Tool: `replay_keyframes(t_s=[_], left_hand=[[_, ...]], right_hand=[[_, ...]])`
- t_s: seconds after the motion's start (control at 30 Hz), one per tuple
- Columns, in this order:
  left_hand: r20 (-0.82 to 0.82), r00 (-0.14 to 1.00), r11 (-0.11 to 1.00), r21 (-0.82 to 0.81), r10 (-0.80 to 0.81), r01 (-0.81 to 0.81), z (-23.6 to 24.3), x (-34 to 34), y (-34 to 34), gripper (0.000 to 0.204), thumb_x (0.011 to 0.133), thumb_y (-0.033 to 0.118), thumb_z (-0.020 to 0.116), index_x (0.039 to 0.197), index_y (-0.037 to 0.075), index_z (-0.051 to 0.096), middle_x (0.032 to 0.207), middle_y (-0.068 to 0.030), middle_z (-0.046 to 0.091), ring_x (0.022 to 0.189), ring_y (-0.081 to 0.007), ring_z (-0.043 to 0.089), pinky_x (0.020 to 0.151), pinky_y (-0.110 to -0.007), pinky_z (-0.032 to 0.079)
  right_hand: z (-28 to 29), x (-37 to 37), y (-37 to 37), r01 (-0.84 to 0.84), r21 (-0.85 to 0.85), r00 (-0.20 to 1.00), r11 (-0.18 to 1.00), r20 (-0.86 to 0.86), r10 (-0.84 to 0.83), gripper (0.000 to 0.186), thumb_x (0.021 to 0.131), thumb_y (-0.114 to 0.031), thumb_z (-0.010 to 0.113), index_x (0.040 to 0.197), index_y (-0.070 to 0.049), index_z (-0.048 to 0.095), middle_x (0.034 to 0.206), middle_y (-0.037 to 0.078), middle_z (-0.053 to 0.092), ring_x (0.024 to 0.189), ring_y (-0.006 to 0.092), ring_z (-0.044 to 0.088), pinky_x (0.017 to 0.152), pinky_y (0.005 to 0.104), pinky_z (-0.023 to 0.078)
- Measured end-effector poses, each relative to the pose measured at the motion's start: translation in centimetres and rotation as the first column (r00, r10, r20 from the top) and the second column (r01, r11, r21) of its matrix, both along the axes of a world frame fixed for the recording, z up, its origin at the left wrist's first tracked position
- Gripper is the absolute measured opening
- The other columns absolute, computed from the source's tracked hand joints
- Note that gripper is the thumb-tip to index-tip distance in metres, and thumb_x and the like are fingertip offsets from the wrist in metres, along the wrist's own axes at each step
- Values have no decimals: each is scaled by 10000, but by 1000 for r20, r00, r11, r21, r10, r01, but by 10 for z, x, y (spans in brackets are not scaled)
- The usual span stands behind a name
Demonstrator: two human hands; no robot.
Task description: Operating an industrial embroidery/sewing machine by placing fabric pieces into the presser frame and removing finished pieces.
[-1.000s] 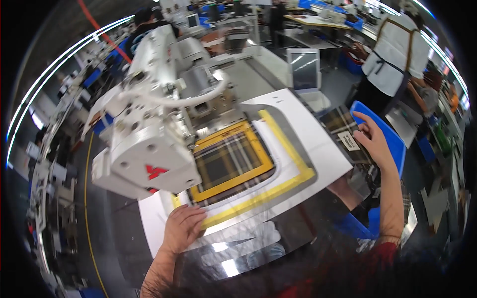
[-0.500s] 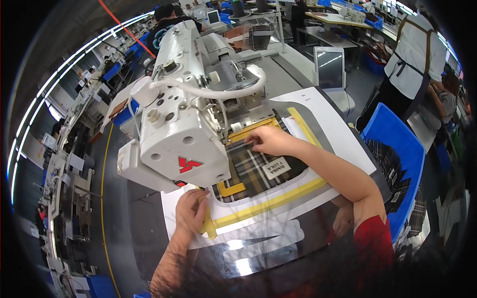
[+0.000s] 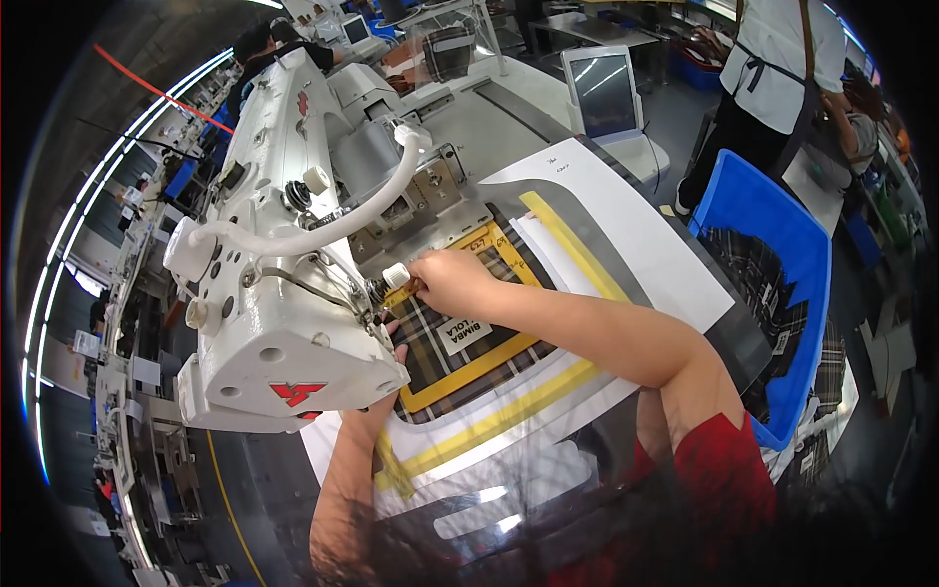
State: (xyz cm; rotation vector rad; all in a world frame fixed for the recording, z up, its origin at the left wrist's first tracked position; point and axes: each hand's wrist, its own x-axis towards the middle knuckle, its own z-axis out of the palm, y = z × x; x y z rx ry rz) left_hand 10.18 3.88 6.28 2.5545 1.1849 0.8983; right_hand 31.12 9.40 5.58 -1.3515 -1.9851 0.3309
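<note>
A plaid fabric piece (image 3: pixel 428 344) with a pale label (image 3: pixel 464 334) lies flat inside a yellow frame (image 3: pixel 494 354), beneath the head of a white sewing machine (image 3: pixel 284 338). My right hand (image 3: pixel 456 284) reaches in from the right to the fabric's far left corner, beside a white knob (image 3: pixel 396 275). Its fingers are curled and pressed together; whatever they pinch is hidden. My left hand (image 3: pixel 376 409) is at the near left side of the frame, partly covered by the machine head. Only some of its fingertips show next to the fabric's left edge.
Yellow tape strips (image 3: pixel 509 416) border the white sheet (image 3: pixel 675 303) around the frame. A blue bin (image 3: pixel 773 235) of plaid pieces stands at the right. Behind are a small screen (image 3: pixel 601 93) and a person in a white top (image 3: pixel 778 68).
The labelled plaid piece, earlier tilted across the frame, now lies flat inside it. My right hand has moved toward the machine head; my left has slid forward along the frame. The whole view has shifted.
</note>
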Motion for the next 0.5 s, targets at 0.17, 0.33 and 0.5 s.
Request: replay_keyframes(t_s=[0.17, 0.33, 0.5], left_hand=[[-47, 999, 999, 24, 23, -22, -1, 0, 1, 342, 903, 138, 624, 1235, 64, 584, 1229, -80, 612, 1116, -244, 556, 994, -341, 399], [109, 991, 990, -123, 83, -70, -22, -16, 4, 296, 877, 138, 637, 1166, 75, 635, 1136, -89, 653, 1067, -263, 593, 981, -356, 409], [-35, 999, 996, 79, -39, 42, -24, -25, 5, 367, 863, 72, 633, 1225, 39, 582, 1234, -82, 620, 1125, -215, 586, 979, -329, 428]], right_hand=[[1, -1, -2, -37, 38, 999, 999, 0, 37, 122, 753, -75, 640, 850, -98, 709, 874, 86, 672, 888, 286, 637, 768, 394, 514], [8, 8, -27, -95, 215, 995, 972, 60, 84, 110, 780, -127, 673, 876, -72, 685, 948, 84, 628, 952, 284, 578, 846, 412, 466], [0, 5, -93, -481, 160, 876, 862, 136, 464, 227, 820, -222, 678, 1001, -85, 671, 1021, 58, 580, 1010, 250, 542, 916, 385, 420]])
